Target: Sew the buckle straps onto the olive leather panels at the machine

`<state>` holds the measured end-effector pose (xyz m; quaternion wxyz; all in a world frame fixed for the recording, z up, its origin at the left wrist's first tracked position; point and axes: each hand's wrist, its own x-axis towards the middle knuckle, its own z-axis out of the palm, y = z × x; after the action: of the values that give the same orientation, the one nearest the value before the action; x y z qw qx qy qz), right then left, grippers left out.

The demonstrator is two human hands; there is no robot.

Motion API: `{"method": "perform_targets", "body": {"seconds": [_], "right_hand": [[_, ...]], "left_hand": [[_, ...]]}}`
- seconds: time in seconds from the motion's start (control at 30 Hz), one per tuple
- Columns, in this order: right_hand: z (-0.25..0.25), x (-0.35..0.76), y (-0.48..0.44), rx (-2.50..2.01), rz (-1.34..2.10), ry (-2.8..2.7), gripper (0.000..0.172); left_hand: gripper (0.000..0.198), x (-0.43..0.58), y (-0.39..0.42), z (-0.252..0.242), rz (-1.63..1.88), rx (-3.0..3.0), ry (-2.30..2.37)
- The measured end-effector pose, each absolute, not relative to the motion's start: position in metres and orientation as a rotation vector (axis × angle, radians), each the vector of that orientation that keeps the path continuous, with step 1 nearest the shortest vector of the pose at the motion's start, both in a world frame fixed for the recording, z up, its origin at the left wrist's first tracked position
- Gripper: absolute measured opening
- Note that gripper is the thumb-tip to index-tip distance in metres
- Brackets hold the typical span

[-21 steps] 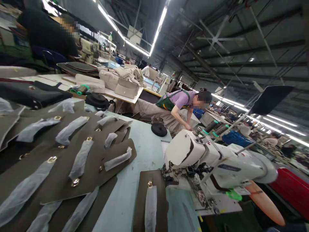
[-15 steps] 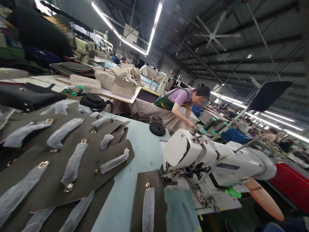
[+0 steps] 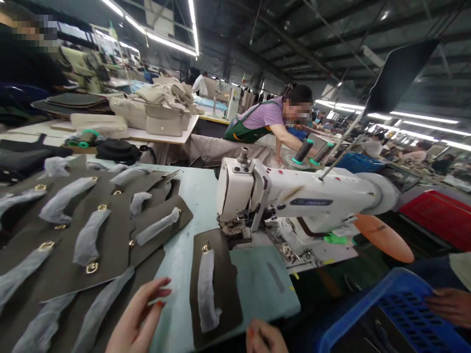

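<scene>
A dark olive flat panel lies on the pale blue table beside the sewing machine. Its strap is wrapped in white film and has a gold buckle at the top. My left hand hovers left of this panel, fingers apart and holding nothing. At the bottom edge, right of the panel's lower end, my right hand shows in part. Its fingers are bent loosely with a gap between them, and nothing shows in them. Several similar panels overlap in a pile on the left.
A blue plastic basket with dark pieces inside is at lower right; another person's hand is at its side. Across the table a person in a green apron leans over. Beige bags lie behind; a red crate stands right.
Both my hands have come into view at the bottom. The blue basket and the other person's hand have appeared at lower right. The view has shifted, and the apron wearer's arm reaches farther right.
</scene>
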<state>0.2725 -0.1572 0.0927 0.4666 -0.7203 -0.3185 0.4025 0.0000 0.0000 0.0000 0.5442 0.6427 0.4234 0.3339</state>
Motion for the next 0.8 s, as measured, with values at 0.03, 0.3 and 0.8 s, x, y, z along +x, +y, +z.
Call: {"method": "perform_targets", "body": {"seconds": [0.03,0.3,0.8], "right_hand": [[0.079,0.268,-0.146,-1.752,0.975,-0.796,0.043],[0.025,0.264,-0.07,-1.529,1.023,-0.953,0.048],[0.04,0.235,-0.074,-1.461,1.166,-0.671,0.044]], "left_hand": [[0.043,0.005,0.012,-0.007,0.843,1.575,1.097],[0.082,0.076,0.024,-0.005,0.663,1.761,0.993],[0.039,0.103,0.011,0.041,0.592,1.414,0.948]]}}
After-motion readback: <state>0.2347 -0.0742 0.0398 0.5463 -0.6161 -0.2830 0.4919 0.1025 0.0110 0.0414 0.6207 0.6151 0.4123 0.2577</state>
